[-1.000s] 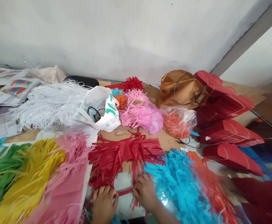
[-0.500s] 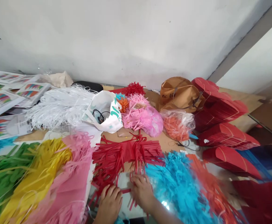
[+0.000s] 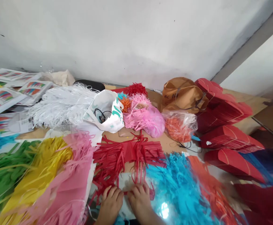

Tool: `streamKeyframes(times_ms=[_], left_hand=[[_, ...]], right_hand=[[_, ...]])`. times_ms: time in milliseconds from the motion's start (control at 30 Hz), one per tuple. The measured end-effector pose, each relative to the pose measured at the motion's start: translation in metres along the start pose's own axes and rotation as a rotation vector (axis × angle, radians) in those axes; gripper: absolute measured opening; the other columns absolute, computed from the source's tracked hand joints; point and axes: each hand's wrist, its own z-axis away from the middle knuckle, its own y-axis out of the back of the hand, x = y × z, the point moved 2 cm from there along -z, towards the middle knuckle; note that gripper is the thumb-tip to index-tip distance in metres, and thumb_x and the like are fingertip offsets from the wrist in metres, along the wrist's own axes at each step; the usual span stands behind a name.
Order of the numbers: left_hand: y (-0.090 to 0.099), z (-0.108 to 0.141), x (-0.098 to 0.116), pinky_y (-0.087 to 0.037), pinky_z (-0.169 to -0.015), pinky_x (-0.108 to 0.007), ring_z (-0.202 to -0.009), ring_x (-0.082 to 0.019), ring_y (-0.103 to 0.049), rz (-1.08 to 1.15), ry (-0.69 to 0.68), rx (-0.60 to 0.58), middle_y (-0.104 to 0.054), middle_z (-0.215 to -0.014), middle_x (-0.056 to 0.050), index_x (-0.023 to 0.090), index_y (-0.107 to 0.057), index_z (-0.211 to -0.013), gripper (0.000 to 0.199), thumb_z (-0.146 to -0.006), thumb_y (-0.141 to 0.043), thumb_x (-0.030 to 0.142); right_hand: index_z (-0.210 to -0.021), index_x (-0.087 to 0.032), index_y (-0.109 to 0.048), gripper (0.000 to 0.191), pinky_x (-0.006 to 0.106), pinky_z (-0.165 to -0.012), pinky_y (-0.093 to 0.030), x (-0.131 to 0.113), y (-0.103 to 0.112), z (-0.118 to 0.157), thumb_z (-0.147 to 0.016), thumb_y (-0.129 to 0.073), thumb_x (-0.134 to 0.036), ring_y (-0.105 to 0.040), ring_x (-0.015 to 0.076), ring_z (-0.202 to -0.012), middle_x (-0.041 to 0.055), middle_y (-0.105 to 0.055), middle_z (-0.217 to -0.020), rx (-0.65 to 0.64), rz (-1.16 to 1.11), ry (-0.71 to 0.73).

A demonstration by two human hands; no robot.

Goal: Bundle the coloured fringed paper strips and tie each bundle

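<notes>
Side by side at the near edge of the table, both my hands work on red fringed tissue paper. My left hand (image 3: pixel 111 201) has its fingers curled down on a red paper strip (image 3: pixel 125 193), a short piece of which shows between the hands. Around the strip's other end, my right hand (image 3: pixel 140 198) is closed; its fingertips are partly hidden. Just beyond them lies a pile of red fringed tissue paper (image 3: pixel 129 151), its loose strips hanging toward me. Blue fringed tissue paper (image 3: pixel 180 184) is on the right of my right hand.
Pink (image 3: pixel 67 187), yellow (image 3: pixel 39 181) and green fringed paper (image 3: pixel 4 175) lie on the left. Behind are white strips (image 3: pixel 61 104), a white bag (image 3: pixel 103 120), a brown bag (image 3: pixel 182 97) and a plastic bag of orange paper (image 3: pixel 180 126). Red paper stacks (image 3: pixel 232 137) line the right.
My right hand has moved slightly left and nearer, closing in on my left hand, which stays nearly in place. The view has shifted a little.
</notes>
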Motion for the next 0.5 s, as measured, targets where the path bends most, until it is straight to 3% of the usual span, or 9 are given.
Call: streamKeyframes(times_ms=[167, 300, 367, 500], left_hand=[[0.003, 0.001, -0.004, -0.032, -0.100, -0.039, -0.087, -0.019, -0.059, 0.036, 0.018, 0.012, -0.071, -0.081, 0.001, 0.024, -0.068, -0.079, 0.032, -0.091, -0.041, 0.011], [0.006, 0.003, -0.012, -0.033, -0.096, -0.041, -0.084, -0.020, -0.056, 0.071, 0.065, -0.030, -0.069, -0.083, 0.000, 0.026, -0.067, -0.081, 0.029, -0.091, -0.043, 0.013], [0.009, 0.001, -0.015, -0.032, -0.093, -0.041, -0.083, -0.021, -0.055, 0.068, 0.083, -0.080, -0.067, -0.081, 0.000, 0.026, -0.065, -0.078, 0.026, -0.090, -0.044, 0.014], [0.015, -0.008, -0.018, -0.030, -0.087, -0.038, -0.083, -0.020, -0.054, 0.089, 0.066, -0.240, -0.065, -0.081, 0.001, 0.024, -0.063, -0.080, 0.019, -0.090, -0.048, 0.019]], right_hand=[[-0.074, -0.022, -0.062, 0.015, 0.037, -0.092, -0.024, 0.010, -0.007, 0.006, -0.086, -0.070, -0.023, -0.048, 0.0166, -0.079, -0.0045, -0.063, -0.071, 0.053, -0.118, 0.001], [-0.071, -0.023, -0.064, 0.017, 0.034, -0.082, -0.025, 0.029, 0.009, 0.003, -0.084, -0.074, -0.026, -0.048, 0.0169, -0.080, -0.0041, -0.064, -0.077, -0.017, -0.307, -0.183], [-0.072, -0.023, -0.065, 0.016, 0.034, -0.080, -0.026, 0.035, 0.017, 0.001, -0.084, -0.074, -0.028, -0.049, 0.0172, -0.083, -0.0029, -0.063, -0.079, -0.067, -0.374, -0.245], [-0.079, -0.022, -0.067, 0.009, 0.035, -0.084, -0.028, 0.035, 0.023, -0.003, -0.087, -0.069, -0.026, -0.050, 0.0180, -0.088, -0.0009, -0.065, -0.086, -0.197, -0.367, -0.186]])
